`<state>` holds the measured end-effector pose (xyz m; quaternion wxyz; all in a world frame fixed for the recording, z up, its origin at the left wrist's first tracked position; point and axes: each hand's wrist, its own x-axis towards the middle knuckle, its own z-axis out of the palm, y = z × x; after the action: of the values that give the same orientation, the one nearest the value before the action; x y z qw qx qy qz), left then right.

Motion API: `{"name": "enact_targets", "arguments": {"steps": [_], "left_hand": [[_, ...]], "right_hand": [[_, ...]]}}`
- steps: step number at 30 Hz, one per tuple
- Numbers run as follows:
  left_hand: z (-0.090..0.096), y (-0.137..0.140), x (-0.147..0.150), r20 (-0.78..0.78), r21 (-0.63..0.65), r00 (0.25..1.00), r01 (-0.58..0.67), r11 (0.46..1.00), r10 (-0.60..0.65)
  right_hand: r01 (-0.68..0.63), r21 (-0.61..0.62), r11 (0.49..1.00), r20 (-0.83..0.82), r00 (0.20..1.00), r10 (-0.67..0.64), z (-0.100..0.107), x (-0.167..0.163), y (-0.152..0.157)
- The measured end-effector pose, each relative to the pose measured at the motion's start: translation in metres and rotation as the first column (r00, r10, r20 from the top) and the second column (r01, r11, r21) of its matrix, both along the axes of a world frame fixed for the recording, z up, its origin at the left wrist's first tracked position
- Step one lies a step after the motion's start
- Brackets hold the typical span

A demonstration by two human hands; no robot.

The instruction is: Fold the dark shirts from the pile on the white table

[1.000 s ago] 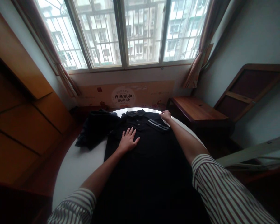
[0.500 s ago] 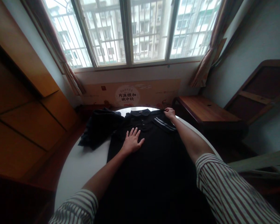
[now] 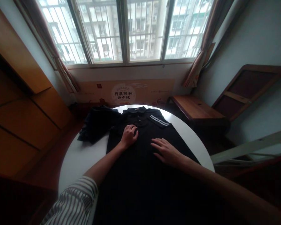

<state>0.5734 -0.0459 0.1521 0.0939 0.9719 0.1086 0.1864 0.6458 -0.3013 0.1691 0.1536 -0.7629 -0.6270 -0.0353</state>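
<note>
A black polo shirt (image 3: 146, 153) is spread front up over a round white table (image 3: 78, 165). Its collar lies at the far edge, and the right-hand sleeve, with two white stripes, is folded in over the chest. On the chest below the button placket rests my left hand (image 3: 129, 136), its fingers loosely bent and the thumb apart from them. My right hand (image 3: 166, 151) is over the middle of the shirt, fingers stretched out and slightly spread, holding nothing. I cannot tell whether it touches the cloth.
A dark bundled garment (image 3: 99, 122) lies on the table left of the collar. Beyond the table are a wooden bench (image 3: 199, 107) at right and a printed banner (image 3: 91, 89) under the barred window (image 3: 145, 31). Wooden cabinets (image 3: 14, 125) line the left side.
My right hand has let go of the shirt's shoulder and come back toward the middle. My left hand's fingers, spread flat before, are now bent. The view has shifted slightly.
</note>
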Motion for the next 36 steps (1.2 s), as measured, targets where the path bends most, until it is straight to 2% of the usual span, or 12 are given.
{"name": "enact_targets", "arguments": {"steps": [2,5,7,9,12,15,18,21,26,30,33,36], "left_hand": [[0.010,-0.011,-0.019,0.000,-0.035,0.998,0.066,0.997,-0.066],[0.026,-0.033,-0.075,-0.100,-0.115,0.948,0.290,0.950,-0.301],[0.037,-0.050,-0.127,-0.191,-0.149,0.854,0.462,0.875,-0.483],[0.046,-0.064,-0.181,-0.265,-0.219,0.783,0.520,0.826,-0.563],[0.046,-0.078,-0.246,-0.371,-0.256,0.766,0.460,0.850,-0.526],[0.034,-0.084,-0.282,-0.412,-0.212,0.808,0.364,0.907,-0.420],[0.021,-0.085,-0.297,-0.367,-0.189,0.854,0.320,0.928,-0.369],[0.013,-0.084,-0.305,-0.354,-0.189,0.856,0.328,0.926,-0.376],[0.004,-0.075,-0.323,-0.383,-0.228,0.854,0.283,0.931,-0.353],[0.008,-0.072,-0.333,-0.382,-0.304,0.830,0.302,0.904,-0.406],[0.023,-0.069,-0.330,-0.388,-0.350,0.822,0.288,0.891,-0.418],[0.035,-0.053,-0.312,-0.296,-0.396,0.897,0.198,0.897,-0.329]], "right_hand": [[0.015,0.019,1.000,-0.016,1.000,-0.015,-0.001,-0.032,-0.039],[0.265,0.119,0.957,-0.070,0.963,-0.259,-0.004,-0.051,-0.100],[0.492,0.165,0.855,-0.111,0.870,-0.480,-0.009,-0.052,-0.140],[0.671,0.141,0.728,-0.177,0.740,-0.649,-0.016,-0.051,-0.175],[0.839,-0.019,0.544,-0.393,0.494,-0.775,-0.031,-0.058,-0.208],[0.865,-0.146,0.480,-0.660,0.276,-0.698,-0.042,-0.070,-0.217],[0.849,-0.139,0.510,-0.867,0.145,-0.476,-0.044,-0.077,-0.215],[0.835,-0.122,0.537,-0.945,0.068,-0.319,-0.034,-0.079,-0.218],[0.817,-0.131,0.561,-0.953,0.052,-0.299,-0.011,-0.086,-0.228],[0.786,-0.170,0.595,-0.930,0.072,-0.361,-0.009,-0.088,-0.233],[0.785,-0.174,0.594,-0.817,0.221,-0.532,-0.011,-0.079,-0.234],[0.824,-0.057,0.564,-0.570,0.437,-0.696,-0.003,-0.064,-0.222]]}}
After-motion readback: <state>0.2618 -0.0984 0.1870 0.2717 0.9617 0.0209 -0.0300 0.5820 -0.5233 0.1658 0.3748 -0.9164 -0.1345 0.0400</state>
